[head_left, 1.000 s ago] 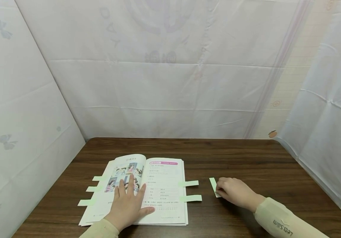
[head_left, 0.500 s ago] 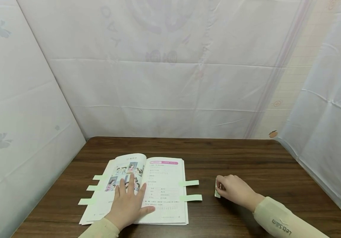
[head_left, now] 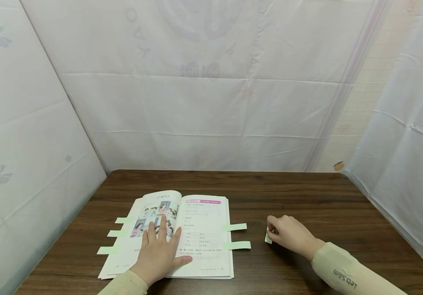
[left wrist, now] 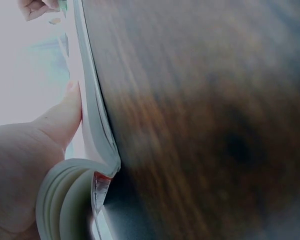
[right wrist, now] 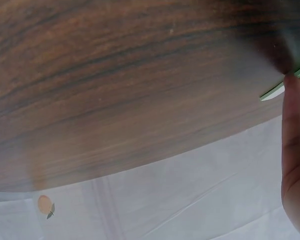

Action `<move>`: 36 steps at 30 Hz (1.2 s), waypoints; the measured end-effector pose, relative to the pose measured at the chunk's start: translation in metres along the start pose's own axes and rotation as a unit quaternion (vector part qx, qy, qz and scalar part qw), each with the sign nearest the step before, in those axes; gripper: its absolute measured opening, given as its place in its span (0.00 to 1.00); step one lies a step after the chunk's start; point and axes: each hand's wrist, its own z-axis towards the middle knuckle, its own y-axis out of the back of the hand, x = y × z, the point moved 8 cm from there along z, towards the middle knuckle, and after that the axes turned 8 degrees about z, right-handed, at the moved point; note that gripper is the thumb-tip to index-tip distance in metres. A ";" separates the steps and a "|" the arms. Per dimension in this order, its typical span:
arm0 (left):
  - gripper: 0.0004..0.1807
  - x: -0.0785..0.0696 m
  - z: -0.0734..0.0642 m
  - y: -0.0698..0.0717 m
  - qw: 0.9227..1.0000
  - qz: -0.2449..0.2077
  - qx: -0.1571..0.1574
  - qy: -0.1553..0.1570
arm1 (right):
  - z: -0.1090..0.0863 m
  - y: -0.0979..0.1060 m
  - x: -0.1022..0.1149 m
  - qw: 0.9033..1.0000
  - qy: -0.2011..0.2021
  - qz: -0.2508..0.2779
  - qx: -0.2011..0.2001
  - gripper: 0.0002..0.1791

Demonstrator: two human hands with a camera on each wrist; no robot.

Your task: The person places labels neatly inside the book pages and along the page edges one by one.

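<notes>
An open book (head_left: 208,262) lies on the table, with printed text and coloured pictures. My left hand (head_left: 158,254) rests spread on its pages, across the lower middle; in the left wrist view the thumb (left wrist: 65,112) lies along the page. To the right of the book, my right hand (head_left: 289,233) pinches a pale green sticky note pad (head_left: 268,239) between thumb and fingertips. Most of the pad is hidden behind the fingers in the head view. The right wrist view shows the pad (right wrist: 274,93) nearly edge-on at the fingertips, close over the tabletop.
Pale green sticky tabs stick out from both sides of the book, such as the right tab (head_left: 238,245) and the left tab (head_left: 106,250). The dark wood table (head_left: 255,188) ends at white cloth (head_left: 211,106) hung behind and at both sides.
The sticky note pad has turned from lying slanted on the table to standing nearly edge-on in my right hand, with less of it showing. My left hand has stayed on the book.
</notes>
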 end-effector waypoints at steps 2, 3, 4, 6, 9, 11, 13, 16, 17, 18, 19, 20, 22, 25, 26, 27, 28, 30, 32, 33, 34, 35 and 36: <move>0.48 0.000 0.000 0.000 1.000 0.001 -0.001 0.000 | 0.000 -0.001 -0.001 1.000 -0.002 0.005 -0.001 0.09; 0.48 0.000 0.000 0.000 1.000 0.001 -0.002 0.000 | 0.000 -0.001 -0.001 1.000 -0.003 0.006 -0.002 0.09; 0.48 0.000 0.000 0.000 1.000 0.002 -0.002 0.000 | 0.000 -0.002 -0.001 1.000 -0.004 0.008 -0.003 0.09; 0.48 0.000 0.000 0.000 1.000 0.003 -0.003 0.000 | 0.001 -0.002 -0.002 1.000 -0.006 0.007 -0.007 0.10; 0.48 0.000 0.000 0.000 1.000 0.003 -0.004 0.001 | 0.002 -0.004 -0.003 1.000 -0.006 0.003 -0.009 0.11; 0.48 0.000 0.000 0.000 1.000 0.003 -0.003 0.001 | 0.003 -0.005 -0.004 1.000 -0.004 -0.002 -0.009 0.10; 0.48 0.001 0.000 0.000 1.000 0.001 -0.003 0.002 | 0.003 -0.006 -0.004 1.000 0.002 -0.007 -0.008 0.10; 0.49 0.001 0.000 0.000 1.000 -0.002 -0.003 0.003 | 0.004 -0.007 -0.004 1.000 0.016 -0.020 -0.012 0.09; 0.49 0.001 0.000 0.000 1.000 -0.003 -0.003 0.003 | 0.005 -0.008 -0.004 0.999 0.019 -0.023 -0.013 0.08; 0.49 0.001 0.000 0.000 1.000 -0.003 -0.002 0.003 | 0.005 -0.009 -0.005 0.999 0.024 -0.026 -0.015 0.08; 0.49 0.001 0.000 -0.001 1.000 -0.004 -0.002 0.003 | 0.006 -0.009 -0.005 0.999 0.029 -0.027 -0.016 0.08; 0.49 0.001 0.000 -0.001 1.000 -0.003 -0.002 0.003 | 0.007 -0.010 -0.005 0.999 0.031 -0.027 -0.017 0.08; 0.49 0.001 0.000 -0.001 1.000 -0.003 -0.002 0.003 | 0.008 -0.011 -0.007 0.999 0.028 -0.021 -0.016 0.08; 0.49 0.000 0.000 -0.001 1.000 -0.001 -0.004 0.002 | 0.009 -0.013 -0.012 1.000 0.004 0.000 -0.009 0.09; 0.48 0.000 0.000 -0.001 1.000 -0.001 -0.005 0.002 | 0.009 -0.013 -0.014 1.000 -0.008 0.007 -0.007 0.10; 0.48 0.000 0.000 -0.001 1.000 -0.001 -0.005 0.002 | 0.009 -0.013 -0.015 1.000 -0.018 0.012 -0.007 0.11; 0.48 0.000 0.000 0.000 1.000 -0.001 -0.006 0.001 | 0.009 -0.013 -0.017 0.999 -0.027 0.015 -0.008 0.12; 0.48 0.000 -0.001 0.000 1.000 -0.002 -0.008 0.001 | 0.009 -0.013 -0.017 0.999 -0.030 0.014 -0.013 0.10; 0.48 0.000 -0.001 0.000 1.000 -0.003 -0.008 0.001 | 0.009 -0.013 -0.017 0.999 -0.027 0.007 -0.021 0.09; 0.48 0.000 -0.001 0.000 1.000 -0.003 -0.008 0.001 | 0.009 -0.013 -0.017 0.999 -0.026 0.003 -0.026 0.09; 0.48 0.000 -0.001 0.000 1.000 -0.004 -0.008 0.001 | 0.008 -0.013 -0.016 0.999 -0.024 -0.001 -0.030 0.08; 0.48 0.000 -0.001 0.000 1.000 -0.004 -0.008 0.002 | 0.008 -0.013 -0.016 0.999 -0.021 -0.006 -0.034 0.07; 0.48 0.000 -0.001 0.000 1.000 -0.005 -0.008 0.002 | 0.008 -0.013 -0.016 0.999 -0.023 -0.010 -0.038 0.07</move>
